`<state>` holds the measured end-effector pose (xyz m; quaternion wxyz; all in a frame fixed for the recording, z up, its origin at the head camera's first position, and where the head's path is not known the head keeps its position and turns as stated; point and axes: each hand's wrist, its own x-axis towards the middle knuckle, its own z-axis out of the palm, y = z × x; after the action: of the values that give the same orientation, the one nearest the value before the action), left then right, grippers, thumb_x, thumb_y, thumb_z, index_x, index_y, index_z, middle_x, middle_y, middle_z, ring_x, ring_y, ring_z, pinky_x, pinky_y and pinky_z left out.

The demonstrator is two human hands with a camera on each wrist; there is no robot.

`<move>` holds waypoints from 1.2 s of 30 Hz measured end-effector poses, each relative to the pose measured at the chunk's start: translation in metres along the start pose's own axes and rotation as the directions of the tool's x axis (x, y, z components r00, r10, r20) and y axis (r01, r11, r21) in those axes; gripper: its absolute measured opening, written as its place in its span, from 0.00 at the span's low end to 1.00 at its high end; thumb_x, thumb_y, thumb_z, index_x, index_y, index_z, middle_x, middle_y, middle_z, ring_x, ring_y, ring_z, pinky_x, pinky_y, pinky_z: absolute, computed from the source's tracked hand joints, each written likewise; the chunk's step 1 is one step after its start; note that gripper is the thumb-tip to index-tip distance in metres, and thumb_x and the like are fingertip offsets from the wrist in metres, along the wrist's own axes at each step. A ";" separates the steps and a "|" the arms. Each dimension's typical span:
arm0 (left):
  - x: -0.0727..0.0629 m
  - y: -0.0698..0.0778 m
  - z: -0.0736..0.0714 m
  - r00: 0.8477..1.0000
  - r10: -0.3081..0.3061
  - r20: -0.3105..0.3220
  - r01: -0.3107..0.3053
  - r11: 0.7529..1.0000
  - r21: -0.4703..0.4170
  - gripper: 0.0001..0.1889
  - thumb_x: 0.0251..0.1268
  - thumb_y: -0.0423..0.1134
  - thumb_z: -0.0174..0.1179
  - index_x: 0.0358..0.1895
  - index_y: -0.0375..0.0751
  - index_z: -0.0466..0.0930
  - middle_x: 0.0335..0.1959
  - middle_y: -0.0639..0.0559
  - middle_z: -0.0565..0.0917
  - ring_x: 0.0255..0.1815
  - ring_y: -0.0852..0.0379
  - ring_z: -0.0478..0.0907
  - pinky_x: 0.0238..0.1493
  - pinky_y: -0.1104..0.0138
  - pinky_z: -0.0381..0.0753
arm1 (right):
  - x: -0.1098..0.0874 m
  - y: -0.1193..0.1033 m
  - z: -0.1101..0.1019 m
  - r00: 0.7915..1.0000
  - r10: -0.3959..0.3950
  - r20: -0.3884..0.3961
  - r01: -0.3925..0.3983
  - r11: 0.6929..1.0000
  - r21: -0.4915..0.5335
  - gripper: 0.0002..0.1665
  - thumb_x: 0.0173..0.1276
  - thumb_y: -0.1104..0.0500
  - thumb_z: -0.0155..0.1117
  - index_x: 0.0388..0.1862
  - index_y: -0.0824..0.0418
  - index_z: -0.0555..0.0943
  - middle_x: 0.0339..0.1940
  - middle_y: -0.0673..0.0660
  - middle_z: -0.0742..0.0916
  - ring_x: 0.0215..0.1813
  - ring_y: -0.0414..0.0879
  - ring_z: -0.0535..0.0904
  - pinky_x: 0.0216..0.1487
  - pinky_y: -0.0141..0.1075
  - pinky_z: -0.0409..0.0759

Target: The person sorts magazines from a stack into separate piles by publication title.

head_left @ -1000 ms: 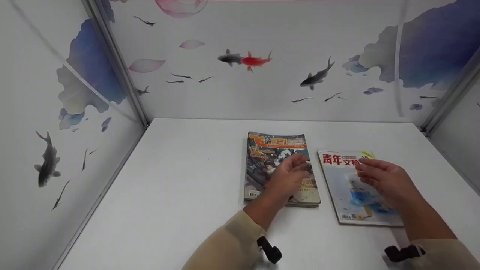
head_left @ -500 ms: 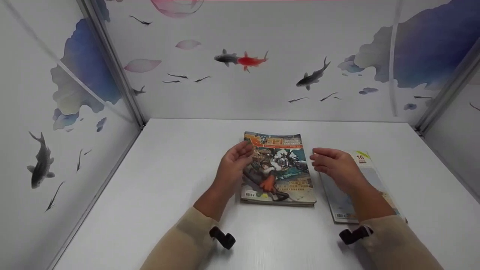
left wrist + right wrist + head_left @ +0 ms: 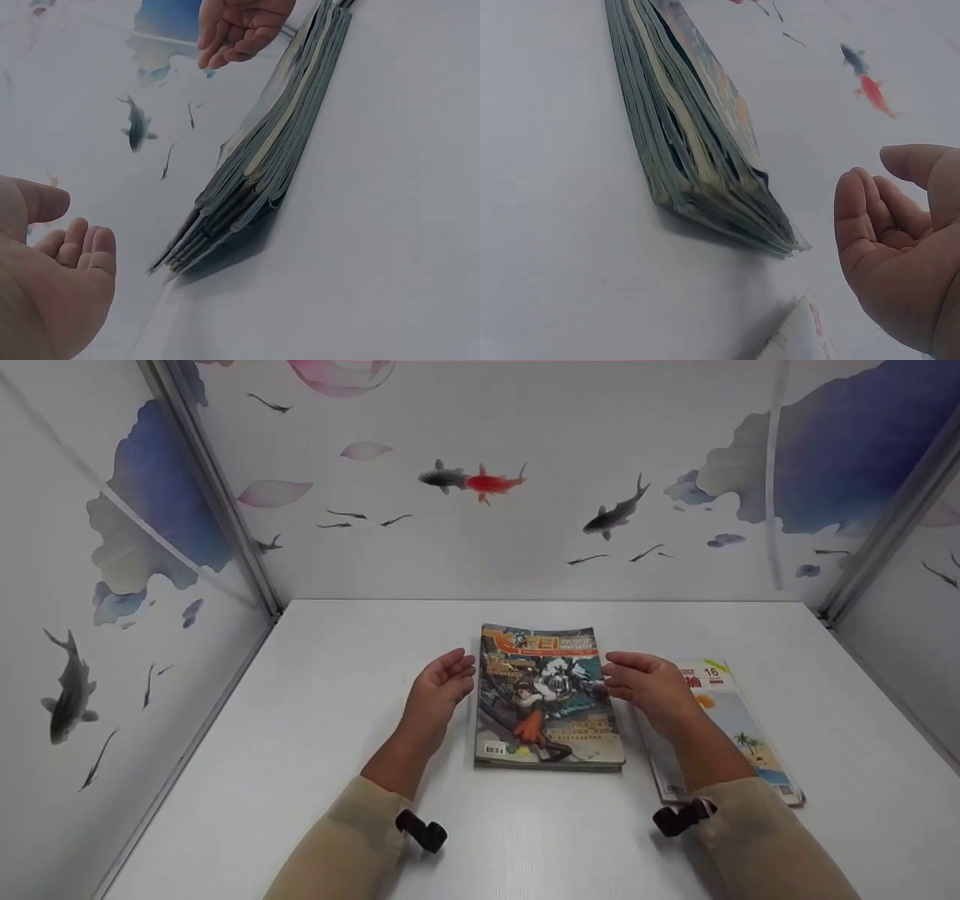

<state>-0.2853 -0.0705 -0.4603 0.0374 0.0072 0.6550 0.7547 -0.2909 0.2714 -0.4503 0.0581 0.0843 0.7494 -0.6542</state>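
Note:
In the head view a stack of magazines (image 3: 547,712) lies on the white table, an illustrated cover with orange lettering on top. My left hand (image 3: 436,690) is raised beside its left edge, fingers bent loosely and holding nothing. On the opposite side my right hand (image 3: 651,690) has its fingertips right at the stack's right edge, overlapping it slightly in this view. Both wrist views show the magazines' layered page edges (image 3: 277,142) and a gap between the stack and the nearer hand. Under my right forearm, partly hidden, lies another magazine (image 3: 750,735) with a beach picture.
The white table (image 3: 337,720) is bounded by a back panel (image 3: 525,555) and side panels painted with fish. Metal posts (image 3: 217,495) stand at the corners. A black strap end (image 3: 421,831) hangs from each sleeve cuff.
Both hands have moved left: the left from above the stack to its left side, the right from over the beach magazine to the stack's right edge. The magazines stay in place; the view shifts slightly.

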 end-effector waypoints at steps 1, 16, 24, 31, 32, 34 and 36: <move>0.001 -0.002 0.000 1.000 -0.015 0.001 0.015 1.000 0.006 0.29 0.79 0.30 0.57 0.80 0.38 0.67 0.76 0.41 0.77 0.77 0.47 0.76 0.80 0.55 0.75 | 0.000 0.002 -0.001 1.000 0.005 -0.009 -0.005 1.000 -0.013 0.35 0.78 0.45 0.69 0.77 0.58 0.77 0.62 0.53 0.85 0.62 0.49 0.85 0.57 0.28 0.87; 0.005 -0.022 -0.004 0.985 -0.168 0.031 0.160 0.970 0.182 0.29 0.77 0.36 0.62 0.78 0.38 0.71 0.72 0.44 0.80 0.74 0.49 0.76 0.77 0.55 0.77 | 0.011 0.024 -0.011 0.993 0.096 -0.063 -0.103 0.988 -0.119 0.34 0.78 0.43 0.69 0.77 0.52 0.77 0.74 0.57 0.80 0.59 0.45 0.84 0.59 0.30 0.86; 0.005 -0.027 -0.003 0.983 -0.184 0.028 0.172 0.954 0.245 0.31 0.72 0.38 0.67 0.77 0.42 0.72 0.73 0.46 0.79 0.70 0.50 0.79 0.69 0.57 0.82 | 0.014 0.029 -0.008 0.994 0.095 -0.061 -0.108 0.962 -0.249 0.35 0.75 0.43 0.72 0.76 0.52 0.78 0.77 0.58 0.80 0.69 0.51 0.80 0.68 0.39 0.81; 0.004 -0.029 -0.003 0.981 -0.191 0.011 0.181 0.943 0.281 0.32 0.70 0.37 0.70 0.76 0.43 0.73 0.71 0.46 0.80 0.70 0.49 0.80 0.72 0.56 0.81 | 0.013 0.027 -0.005 0.998 0.052 -0.027 -0.058 0.929 -0.366 0.36 0.73 0.42 0.74 0.74 0.56 0.80 0.75 0.61 0.81 0.70 0.55 0.81 0.62 0.39 0.83; 0.004 -0.029 -0.003 0.982 -0.190 0.008 0.180 0.941 0.287 0.32 0.70 0.37 0.70 0.76 0.43 0.74 0.71 0.46 0.80 0.70 0.49 0.80 0.72 0.56 0.81 | 0.013 0.027 -0.005 0.999 0.045 -0.023 -0.050 0.925 -0.376 0.35 0.73 0.43 0.74 0.73 0.56 0.80 0.74 0.62 0.82 0.70 0.55 0.81 0.62 0.39 0.84; 0.004 -0.029 -0.003 0.982 -0.187 0.005 0.177 0.937 0.303 0.31 0.69 0.37 0.71 0.75 0.43 0.75 0.69 0.47 0.81 0.70 0.49 0.80 0.72 0.57 0.81 | 0.012 0.025 -0.003 0.999 0.036 -0.017 -0.040 0.915 -0.400 0.35 0.72 0.44 0.75 0.73 0.57 0.81 0.72 0.63 0.83 0.70 0.56 0.81 0.62 0.39 0.83; 0.005 -0.030 -0.004 0.983 -0.186 0.001 0.176 0.930 0.323 0.30 0.69 0.37 0.72 0.74 0.43 0.76 0.67 0.47 0.82 0.69 0.50 0.80 0.72 0.57 0.81 | 0.011 0.024 -0.003 0.999 0.031 -0.017 -0.035 0.904 -0.427 0.34 0.72 0.45 0.75 0.72 0.57 0.82 0.69 0.63 0.84 0.68 0.56 0.81 0.61 0.39 0.83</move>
<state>-0.2888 -0.0696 -0.4905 0.1156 -0.0352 0.7662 0.6312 -0.2966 0.2776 -0.4757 0.0827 0.0854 0.8732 -0.4727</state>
